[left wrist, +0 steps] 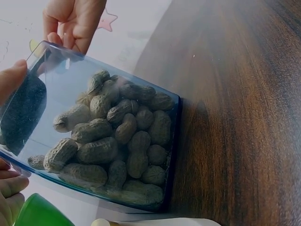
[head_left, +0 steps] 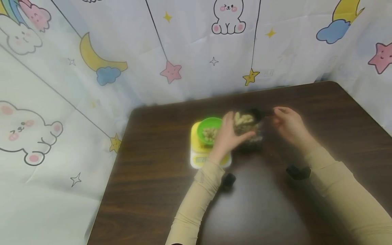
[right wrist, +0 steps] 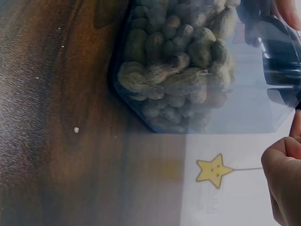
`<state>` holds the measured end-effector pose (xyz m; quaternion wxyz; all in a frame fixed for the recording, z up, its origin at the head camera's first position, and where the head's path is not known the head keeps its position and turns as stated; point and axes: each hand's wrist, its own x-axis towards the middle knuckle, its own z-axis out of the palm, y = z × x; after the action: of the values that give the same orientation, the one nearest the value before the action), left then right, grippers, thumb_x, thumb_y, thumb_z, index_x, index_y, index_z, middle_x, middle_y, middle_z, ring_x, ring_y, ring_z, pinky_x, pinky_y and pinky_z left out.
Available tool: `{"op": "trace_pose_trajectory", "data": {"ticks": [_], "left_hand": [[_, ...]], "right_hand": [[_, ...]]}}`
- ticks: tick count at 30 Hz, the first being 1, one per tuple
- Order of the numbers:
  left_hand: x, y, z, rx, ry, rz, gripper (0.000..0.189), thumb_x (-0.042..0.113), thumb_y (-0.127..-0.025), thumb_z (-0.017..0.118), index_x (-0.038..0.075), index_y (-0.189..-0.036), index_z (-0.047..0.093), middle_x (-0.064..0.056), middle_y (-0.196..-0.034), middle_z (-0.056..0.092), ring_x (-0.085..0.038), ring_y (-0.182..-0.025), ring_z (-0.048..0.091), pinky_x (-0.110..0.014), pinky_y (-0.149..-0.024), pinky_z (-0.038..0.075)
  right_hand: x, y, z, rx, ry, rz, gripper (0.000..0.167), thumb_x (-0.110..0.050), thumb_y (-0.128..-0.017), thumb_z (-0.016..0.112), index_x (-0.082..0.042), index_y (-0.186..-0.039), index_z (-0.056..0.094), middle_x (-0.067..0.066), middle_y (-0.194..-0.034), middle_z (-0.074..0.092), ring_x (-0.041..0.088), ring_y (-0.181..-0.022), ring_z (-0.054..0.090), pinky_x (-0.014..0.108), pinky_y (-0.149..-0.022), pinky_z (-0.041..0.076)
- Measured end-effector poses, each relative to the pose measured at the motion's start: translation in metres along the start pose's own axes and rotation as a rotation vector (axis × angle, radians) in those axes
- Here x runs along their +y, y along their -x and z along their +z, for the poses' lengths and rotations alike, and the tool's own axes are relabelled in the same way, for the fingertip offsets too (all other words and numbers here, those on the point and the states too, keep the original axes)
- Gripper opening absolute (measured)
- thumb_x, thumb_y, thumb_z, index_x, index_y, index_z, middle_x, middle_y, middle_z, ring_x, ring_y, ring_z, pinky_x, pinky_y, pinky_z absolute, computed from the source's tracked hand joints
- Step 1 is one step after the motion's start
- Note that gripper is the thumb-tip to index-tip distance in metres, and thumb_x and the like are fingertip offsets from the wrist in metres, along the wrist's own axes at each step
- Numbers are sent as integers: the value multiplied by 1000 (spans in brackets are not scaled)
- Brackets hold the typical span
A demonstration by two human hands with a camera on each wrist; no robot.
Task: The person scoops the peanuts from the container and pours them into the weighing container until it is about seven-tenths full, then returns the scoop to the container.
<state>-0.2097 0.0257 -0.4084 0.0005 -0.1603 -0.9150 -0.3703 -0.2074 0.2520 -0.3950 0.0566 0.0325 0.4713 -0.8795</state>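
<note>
A clear plastic container point(left wrist: 141, 80) of unshelled peanuts point(left wrist: 99, 148) stands on the table beside the scale. My left hand point(head_left: 226, 137) grips it near its open top, thumb on one side and fingers on the other. My right hand point(head_left: 290, 128) is at the container's right, pinching the handle of a black scoop point(left wrist: 23, 113). The scoop's head lies inside the container's mouth, above the peanuts, as the right wrist view also shows. Left of the container, a green bowl point(head_left: 200, 131) with peanuts in it sits on a yellow and white kitchen scale point(head_left: 194, 146), partly behind my left hand.
The dark wooden table point(head_left: 147, 170) extends on all sides of these things. A patterned curtain point(head_left: 196, 44) hangs behind its far edge. Small pale crumbs point(right wrist: 76, 130) lie on the tabletop. Black wrist devices point(head_left: 298, 172) are near both sleeves.
</note>
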Motion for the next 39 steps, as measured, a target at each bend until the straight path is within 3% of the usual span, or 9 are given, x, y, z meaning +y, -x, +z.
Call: {"op": "trace_pose_trajectory", "data": {"ticks": [5, 9, 15, 22, 34, 39], "left_hand": [[0, 1, -2, 3, 3, 0, 114, 72, -66, 64, 17, -150, 11, -5, -157, 17, -24, -140, 30, -42, -113, 33], [-1, 3, -6, 12, 61, -3, 117, 69, -63, 69, 20, -150, 10, -4, -157, 16, -24, -141, 29, -43, -113, 32], [-3, 5, -17, 19, 82, -38, 119, 65, -62, 73, 23, -151, 5, -1, -159, 10, -22, -143, 23, -42, -115, 28], [-7, 8, -33, 28, 102, -97, 121, 67, -60, 73, 25, -150, 4, 3, -159, 6, -20, -144, 19, -42, -116, 25], [-27, 13, -54, 119, 44, -113, 122, 70, -61, 70, 21, -151, 4, -3, -158, 10, -25, -141, 27, -42, -113, 31], [-36, 16, -59, 166, 72, -116, 118, 64, -63, 73, 21, -151, 6, -3, -158, 10, -27, -141, 28, -42, -113, 30]], "right_hand": [[-4, -2, 3, -5, -20, -15, 8, -5, -94, 50, -6, -101, 50, 3, -103, 40, 8, -65, 49, 19, -60, 47], [-8, -2, 8, -18, -28, -29, 8, -5, -93, 52, -5, -101, 50, 3, -101, 41, 9, -64, 49, 20, -60, 47], [-8, -4, 17, -38, -61, -38, 7, -4, -93, 51, -3, -100, 52, 4, -95, 45, 10, -62, 49, 20, -58, 47], [-11, -5, 34, -61, -24, -51, 9, -6, -94, 52, -5, -102, 52, 2, -89, 48, 10, -62, 50, 20, -58, 48], [-9, -8, 64, -56, 41, 6, 17, -11, -90, 59, -8, -103, 49, -2, -87, 54, 7, -63, 56, 16, -59, 51], [-5, -12, 71, -44, 101, 12, 25, -12, -89, 61, -7, -106, 44, -2, -81, 57, 6, -62, 56, 16, -57, 50]]}}
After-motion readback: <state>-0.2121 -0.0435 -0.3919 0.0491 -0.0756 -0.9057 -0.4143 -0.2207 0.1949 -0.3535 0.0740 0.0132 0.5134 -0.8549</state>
